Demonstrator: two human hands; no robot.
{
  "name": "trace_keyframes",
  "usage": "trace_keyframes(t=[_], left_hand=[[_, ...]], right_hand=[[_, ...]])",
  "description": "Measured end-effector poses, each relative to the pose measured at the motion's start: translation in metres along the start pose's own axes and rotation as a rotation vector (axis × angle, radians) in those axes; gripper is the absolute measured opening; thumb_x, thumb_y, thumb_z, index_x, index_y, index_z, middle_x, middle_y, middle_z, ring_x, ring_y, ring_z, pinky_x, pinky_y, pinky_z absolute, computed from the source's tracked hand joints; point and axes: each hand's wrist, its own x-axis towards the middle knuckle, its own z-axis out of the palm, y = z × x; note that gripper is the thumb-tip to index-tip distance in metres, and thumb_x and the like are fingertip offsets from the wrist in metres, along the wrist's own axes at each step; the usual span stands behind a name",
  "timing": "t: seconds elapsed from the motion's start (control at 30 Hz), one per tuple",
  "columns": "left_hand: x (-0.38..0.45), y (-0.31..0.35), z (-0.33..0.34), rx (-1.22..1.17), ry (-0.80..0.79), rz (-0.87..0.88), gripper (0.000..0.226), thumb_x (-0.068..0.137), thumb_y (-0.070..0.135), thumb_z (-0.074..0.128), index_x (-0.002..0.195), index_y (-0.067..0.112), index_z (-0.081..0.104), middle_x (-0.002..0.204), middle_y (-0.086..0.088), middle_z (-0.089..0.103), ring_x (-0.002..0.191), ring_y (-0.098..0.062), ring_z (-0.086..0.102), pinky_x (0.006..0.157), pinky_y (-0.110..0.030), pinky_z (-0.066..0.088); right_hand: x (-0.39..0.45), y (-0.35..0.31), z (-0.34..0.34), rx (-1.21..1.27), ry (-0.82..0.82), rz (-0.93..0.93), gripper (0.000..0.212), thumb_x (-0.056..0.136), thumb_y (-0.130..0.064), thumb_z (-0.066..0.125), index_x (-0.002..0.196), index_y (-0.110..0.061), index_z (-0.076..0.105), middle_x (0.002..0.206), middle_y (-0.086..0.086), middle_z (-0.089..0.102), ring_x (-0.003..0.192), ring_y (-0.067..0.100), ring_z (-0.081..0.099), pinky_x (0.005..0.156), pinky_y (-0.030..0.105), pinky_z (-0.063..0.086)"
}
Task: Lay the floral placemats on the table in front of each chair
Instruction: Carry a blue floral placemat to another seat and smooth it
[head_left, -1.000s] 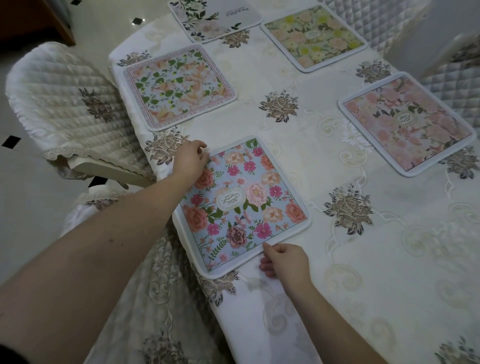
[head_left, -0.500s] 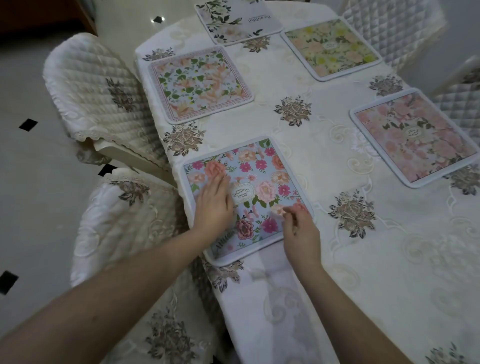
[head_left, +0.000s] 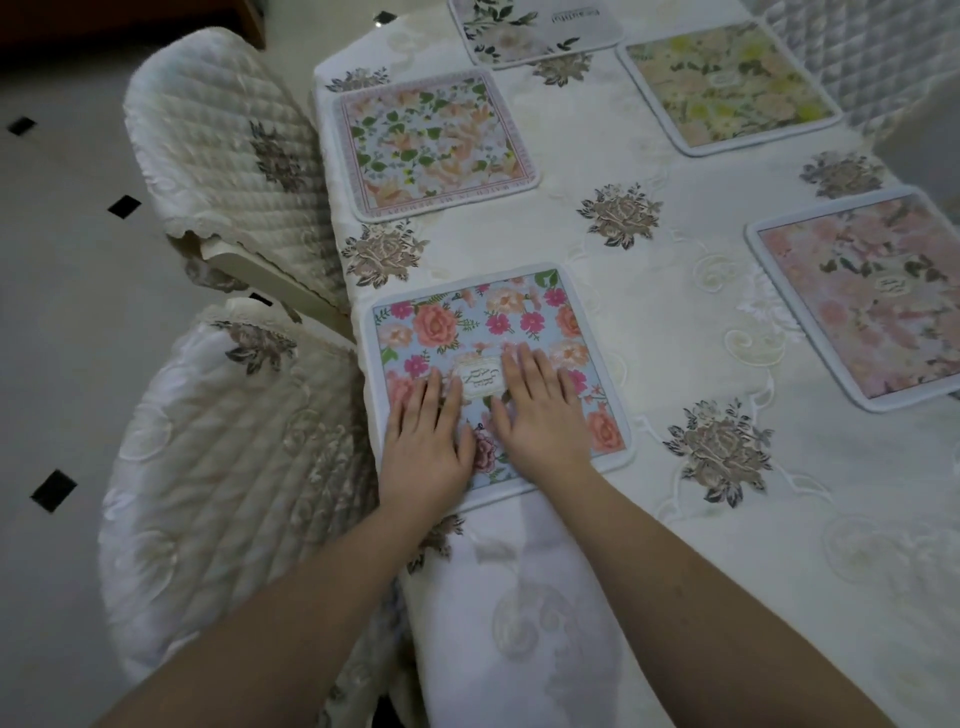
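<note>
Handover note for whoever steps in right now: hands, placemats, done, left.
Left hand: open, flat on the blue floral placemat, near its chair-side edge.
Right hand: open, flat on the same mat, beside its centre label.
Mats: blue one lies in front of the near chair; the green-leaf placemat in front of the far chair; the white placemat, yellow placemat and pink placemat lie further round the table.
Done: five mats down.
Left: lift hands; places out of view cannot be judged.

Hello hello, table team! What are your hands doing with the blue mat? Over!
Left hand and right hand flat on blue mat, fingers straight. Mat lies at table edge by near chair. Nothing on top of it.
</note>
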Motion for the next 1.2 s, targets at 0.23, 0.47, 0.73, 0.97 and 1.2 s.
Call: trace_keyframes(t=[0.23,0.47,0.73,0.97,1.2], left_hand=[[-0.010,-0.019,-0.002,-0.028,-0.042,-0.033,0.068,0.097,0.053,0.016,0.158,0.024,0.006,0.165,0.002,0.000,0.150,-0.009,-0.013,0.123,-0.034,-0.003],[-0.017,-0.036,-0.012,0.018,-0.073,-0.081,0.068,0.099,0.057,0.010,0.157,0.025,-0.003,0.164,0.006,-0.007,0.150,-0.008,-0.009,0.121,-0.030,-0.009],[0.008,-0.054,-0.034,-0.042,0.017,-0.286,0.068,0.101,0.049,0.009,0.157,0.011,0.013,0.165,-0.009,0.013,0.152,-0.022,0.009,0.123,-0.044,0.007],[0.058,0.005,-0.017,-0.107,0.046,-0.097,0.057,0.105,0.027,0.026,0.157,0.011,0.011,0.165,-0.005,0.005,0.152,-0.016,-0.001,0.123,-0.037,0.003],[0.072,-0.009,0.001,-0.040,0.009,-0.064,0.064,0.102,0.046,0.018,0.157,0.024,-0.004,0.165,0.007,-0.009,0.149,-0.008,-0.016,0.121,-0.039,-0.010]], right_hand=[[-0.006,0.064,-0.020,-0.019,0.010,0.036,0.069,0.100,-0.051,0.020,0.158,-0.014,0.014,0.166,0.005,0.013,0.153,0.018,0.009,0.124,0.037,0.006],[-0.010,0.091,-0.031,0.008,0.020,0.099,0.061,0.104,-0.039,0.025,0.157,-0.010,0.016,0.165,0.007,0.016,0.153,0.020,0.012,0.124,0.037,0.006],[0.000,0.067,-0.037,0.039,0.129,0.054,0.054,0.104,-0.028,0.029,0.154,-0.008,0.028,0.162,0.011,0.024,0.151,0.024,0.019,0.123,0.036,0.008],[0.049,-0.016,-0.012,0.079,-0.019,-0.245,0.056,0.104,-0.021,0.033,0.157,-0.011,0.017,0.165,0.006,0.016,0.153,0.020,0.009,0.124,0.033,0.002],[0.083,0.003,-0.003,-0.036,-0.040,-0.245,0.059,0.105,-0.042,0.014,0.159,-0.018,0.007,0.167,-0.001,0.005,0.153,0.013,0.000,0.123,0.033,-0.002]])
